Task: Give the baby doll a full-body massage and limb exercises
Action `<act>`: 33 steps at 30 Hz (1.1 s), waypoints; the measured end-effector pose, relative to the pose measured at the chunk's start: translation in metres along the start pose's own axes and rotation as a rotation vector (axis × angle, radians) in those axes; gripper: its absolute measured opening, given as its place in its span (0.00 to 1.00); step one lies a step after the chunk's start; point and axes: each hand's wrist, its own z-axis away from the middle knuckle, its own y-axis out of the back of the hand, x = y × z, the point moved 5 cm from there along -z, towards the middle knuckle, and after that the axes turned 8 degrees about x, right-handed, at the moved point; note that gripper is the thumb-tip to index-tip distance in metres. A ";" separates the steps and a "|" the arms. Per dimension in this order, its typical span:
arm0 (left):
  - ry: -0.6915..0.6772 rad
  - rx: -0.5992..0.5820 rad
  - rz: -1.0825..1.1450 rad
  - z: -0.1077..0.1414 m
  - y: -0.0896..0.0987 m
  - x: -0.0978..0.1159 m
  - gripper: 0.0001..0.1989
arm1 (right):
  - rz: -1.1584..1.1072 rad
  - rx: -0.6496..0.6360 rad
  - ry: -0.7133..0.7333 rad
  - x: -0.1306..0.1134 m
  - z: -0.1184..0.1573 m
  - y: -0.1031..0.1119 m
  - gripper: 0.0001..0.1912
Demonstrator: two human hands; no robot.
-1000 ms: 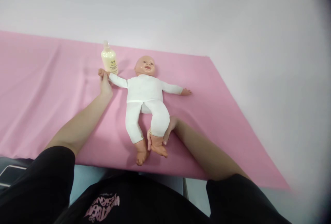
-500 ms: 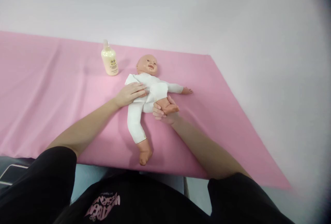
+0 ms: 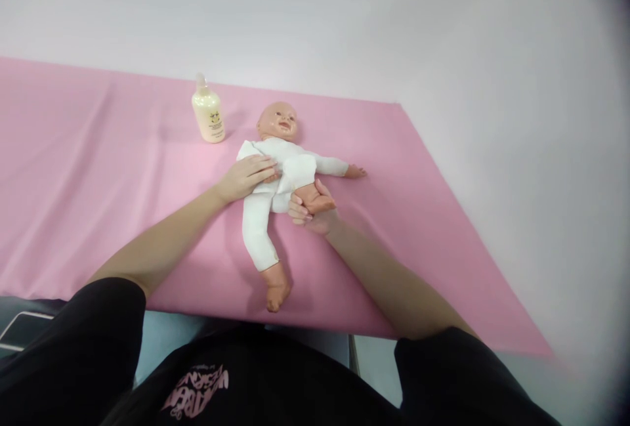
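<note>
A baby doll [image 3: 270, 148] with a soft white body lies face up on the pink cover, its head at the far end. My left hand [image 3: 245, 175] rests across its belly, fingers stretched out and lying flat; part of a doll hand peeks out beneath them. My right hand [image 3: 317, 216] is wrapped round the doll's bare foot and ankle [image 3: 315, 199], and that leg is bent up over the body. The other doll leg [image 3: 258, 232] lies extended toward me. One doll arm [image 3: 332, 165] reaches out to the right.
A pump bottle of pale yellow liquid [image 3: 209, 114] stands left of the doll's head. The pink cover [image 3: 418, 235] spreads over the table, with creases at left and its edge near my body. A white wall [image 3: 315, 19] rises behind.
The doll's foot in my right hand has shifted slightly left and up, bending the leg a bit more toward the belly. My left hand has hardly moved.
</note>
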 end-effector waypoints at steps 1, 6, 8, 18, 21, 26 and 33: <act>0.006 0.001 0.000 0.001 0.000 -0.001 0.14 | 0.008 0.010 -0.002 0.000 0.000 0.001 0.33; 0.181 0.054 0.038 0.004 0.004 -0.011 0.18 | 0.084 -0.038 0.019 0.004 -0.001 0.004 0.32; 0.308 0.115 0.057 0.006 0.010 -0.017 0.20 | 0.115 -0.159 0.047 0.006 0.000 -0.001 0.31; 0.688 0.545 0.219 0.028 0.030 -0.057 0.31 | 0.281 -0.620 -0.166 0.020 0.022 -0.035 0.24; 0.711 0.631 0.250 0.035 0.033 -0.069 0.34 | 0.428 -0.819 -0.370 0.029 0.026 -0.036 0.22; 0.801 0.718 0.271 0.042 0.037 -0.081 0.35 | 0.529 -0.828 -0.459 0.034 0.021 -0.031 0.22; 0.784 0.699 0.231 0.047 0.036 -0.089 0.37 | 0.529 -0.784 -0.502 0.037 0.024 -0.032 0.29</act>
